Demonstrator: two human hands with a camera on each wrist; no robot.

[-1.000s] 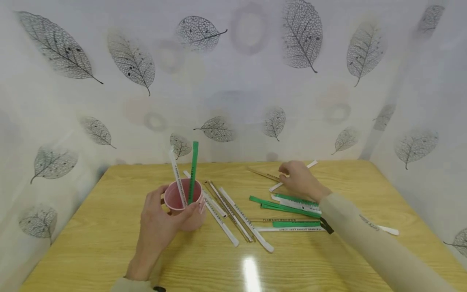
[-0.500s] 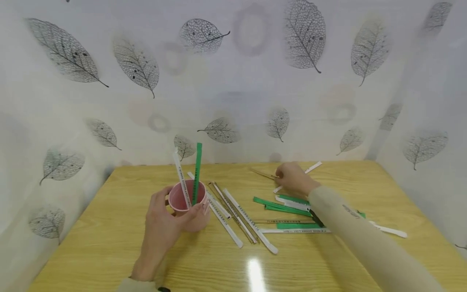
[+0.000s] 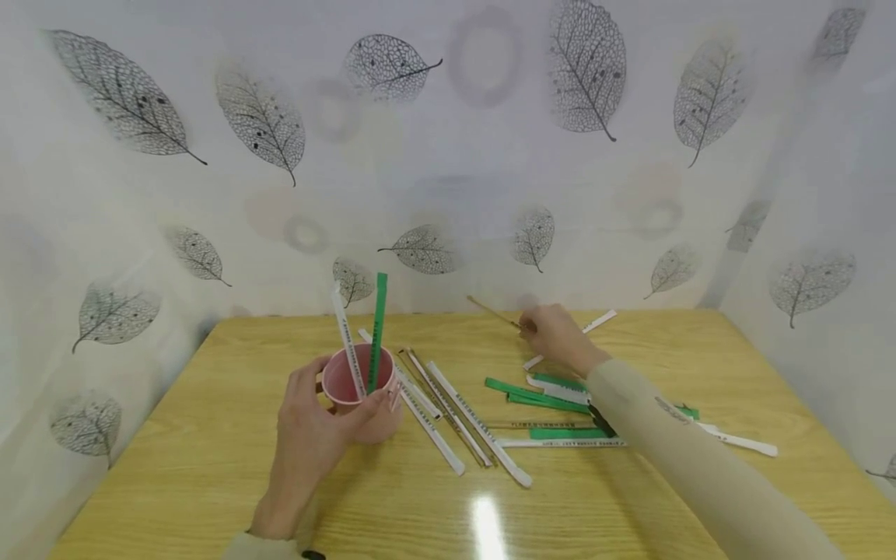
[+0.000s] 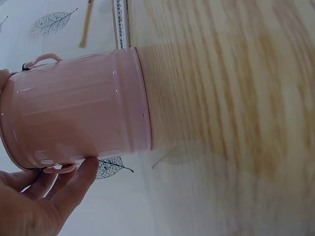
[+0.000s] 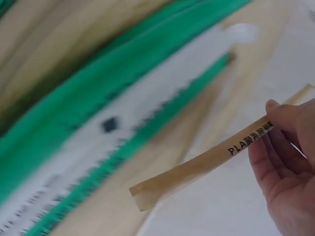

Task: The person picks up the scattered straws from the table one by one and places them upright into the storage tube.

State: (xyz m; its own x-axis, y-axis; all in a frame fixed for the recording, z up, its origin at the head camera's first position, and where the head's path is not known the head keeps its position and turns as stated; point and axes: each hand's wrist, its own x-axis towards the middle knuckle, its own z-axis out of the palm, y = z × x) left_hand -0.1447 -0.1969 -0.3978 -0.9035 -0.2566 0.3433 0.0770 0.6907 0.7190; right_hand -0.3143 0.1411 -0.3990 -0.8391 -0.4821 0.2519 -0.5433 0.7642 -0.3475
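Observation:
My left hand (image 3: 311, 435) grips a pink cup (image 3: 381, 420) with small side handles, thumb at its near rim and fingers round the left side. The cup stands upright on the table, as the left wrist view shows too. A white paper-wrapped straw (image 3: 344, 319) and a green paper-wrapped straw (image 3: 379, 311) lean inside it, their tops well above the rim. Toward the back right, my right hand (image 3: 556, 334) pinches a brown paper-wrapped straw (image 5: 197, 164) between thumb and fingers. Dark print on its wrapper reads PLA. One end points up and left past the table's back edge in the head view.
Several white and brown wrapped straws (image 3: 476, 428) lie slanted just right of the cup. A pile of green (image 3: 539, 400), white and brown ones lies under my right forearm. One white straw (image 3: 600, 320) lies behind my right hand. A leaf-patterned sheet (image 3: 448, 155) hangs behind the wooden table (image 3: 210, 435).
My right hand has moved slightly left and taken hold of the brown straw, raising its far end off the table. My left hand and the cup have stayed in place.

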